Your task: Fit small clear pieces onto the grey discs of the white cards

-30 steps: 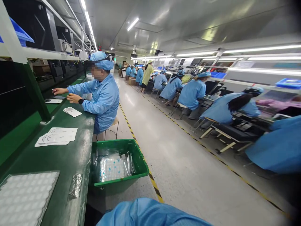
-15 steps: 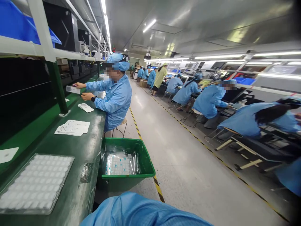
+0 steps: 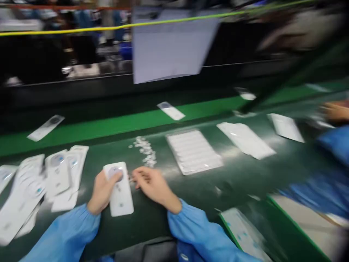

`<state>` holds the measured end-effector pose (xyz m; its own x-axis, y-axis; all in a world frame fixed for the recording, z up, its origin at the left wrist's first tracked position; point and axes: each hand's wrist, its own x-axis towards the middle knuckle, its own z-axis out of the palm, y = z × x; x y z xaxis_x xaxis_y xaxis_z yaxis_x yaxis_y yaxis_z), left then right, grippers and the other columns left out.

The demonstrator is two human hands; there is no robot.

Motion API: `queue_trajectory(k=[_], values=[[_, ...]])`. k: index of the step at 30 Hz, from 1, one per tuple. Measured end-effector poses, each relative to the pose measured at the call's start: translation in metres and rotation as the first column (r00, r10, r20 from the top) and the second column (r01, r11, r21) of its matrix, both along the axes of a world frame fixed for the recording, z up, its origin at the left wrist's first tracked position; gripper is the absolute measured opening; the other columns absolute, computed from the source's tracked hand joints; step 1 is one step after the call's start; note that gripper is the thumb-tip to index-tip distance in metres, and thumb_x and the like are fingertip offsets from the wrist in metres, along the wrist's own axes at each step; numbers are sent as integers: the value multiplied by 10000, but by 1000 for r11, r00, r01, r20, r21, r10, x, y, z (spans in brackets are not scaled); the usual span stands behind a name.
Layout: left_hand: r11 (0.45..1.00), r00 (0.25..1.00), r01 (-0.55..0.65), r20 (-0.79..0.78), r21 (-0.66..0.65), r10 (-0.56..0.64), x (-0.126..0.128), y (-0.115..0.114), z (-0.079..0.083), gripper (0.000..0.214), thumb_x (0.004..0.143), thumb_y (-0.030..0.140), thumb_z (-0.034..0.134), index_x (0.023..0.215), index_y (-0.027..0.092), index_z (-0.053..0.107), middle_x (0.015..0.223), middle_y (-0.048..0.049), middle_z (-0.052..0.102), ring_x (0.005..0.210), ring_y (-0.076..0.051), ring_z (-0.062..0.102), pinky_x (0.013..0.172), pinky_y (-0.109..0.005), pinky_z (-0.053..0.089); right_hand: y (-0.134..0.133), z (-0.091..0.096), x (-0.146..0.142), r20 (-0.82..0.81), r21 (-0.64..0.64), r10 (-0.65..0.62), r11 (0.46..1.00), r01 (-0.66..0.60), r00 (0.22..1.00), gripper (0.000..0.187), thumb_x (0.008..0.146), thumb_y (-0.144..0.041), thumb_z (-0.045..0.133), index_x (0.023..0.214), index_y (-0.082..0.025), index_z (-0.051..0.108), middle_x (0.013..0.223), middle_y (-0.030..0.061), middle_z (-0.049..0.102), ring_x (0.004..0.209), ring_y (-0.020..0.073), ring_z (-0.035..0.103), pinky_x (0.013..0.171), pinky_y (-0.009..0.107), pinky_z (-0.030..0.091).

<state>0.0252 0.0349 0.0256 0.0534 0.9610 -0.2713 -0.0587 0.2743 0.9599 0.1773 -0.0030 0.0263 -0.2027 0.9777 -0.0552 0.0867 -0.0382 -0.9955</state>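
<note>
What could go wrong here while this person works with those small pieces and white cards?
The small white pieces lie loose on the green table, just beyond the right hand; a careless brush might scatter them.

The left hand holds a white card with its thumb over the round grey patch, which could perhaps get smudged.

Overlapping cards lie near the left sleeve, so it might nudge them.

Blue sleeves [image 3: 68,231] end in gathered cuffs [image 3: 94,214], with dark-grey lap clothing [image 3: 147,251].
</note>
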Motion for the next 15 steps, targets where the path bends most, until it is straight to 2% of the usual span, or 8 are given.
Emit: queue_trajectory(k=[2, 4, 5, 10, 15], values=[[994, 995, -104, -4, -30, 104, -29, -22, 0, 338, 793, 303, 841, 1029, 117, 687, 945, -82, 747, 824, -216, 724, 715, -314, 601, 13, -3, 7, 22, 26, -30, 999, 29, 999, 382, 962, -539, 602, 991, -168, 691, 892, 83, 760, 656, 165, 719, 617, 271, 601], [991, 991, -124, 49, -41, 126, -35, -30, 3, 390, 677, 268, 871, 991, 125, 690, 890, -86, 768, 783, -241, 744, 678, -301, 593, 20, -2, 11, 38, 34, -8, 999, 7, 999, 446, 908, -598, 655, 977, -160, 705, 893, 109, 768, 628, 184, 726, 542, 270, 586], [992, 989, -120, 83, -43, 123, -33, -31, 5, 398, 661, 268, 856, 995, 132, 687, 888, -87, 773, 777, -249, 751, 673, -305, 594, 21, -1, 13, 39, 30, 5, 1000, -7, 999, 478, 892, -623, 665, 974, -154, 710, 895, 120, 770, 625, 190, 730, 510, 263, 573], [995, 980, -88, 176, -40, 94, -23, -27, 7, 328, 677, 293, 759, 956, 142, 677, 844, -79, 769, 742, -259, 760, 624, -302, 587, 11, 2, 9, 1, 12, -33, 999, 33, 999, 550, 864, -681, 674, 975, -145, 728, 900, 139, 775, 621, 195, 727, 438, 244, 539], [993, 988, -114, 106, -13, 114, -26, -30, 7, 309, 697, 320, 776, 928, 144, 671, 855, -79, 767, 729, -241, 745, 600, -285, 573, 9, 1, 3, -26, 34, -62, 997, 63, 998, 498, 881, -635, 690, 978, -150, 741, 881, 128, 775, 616, 183, 714, 447, 244, 539]])
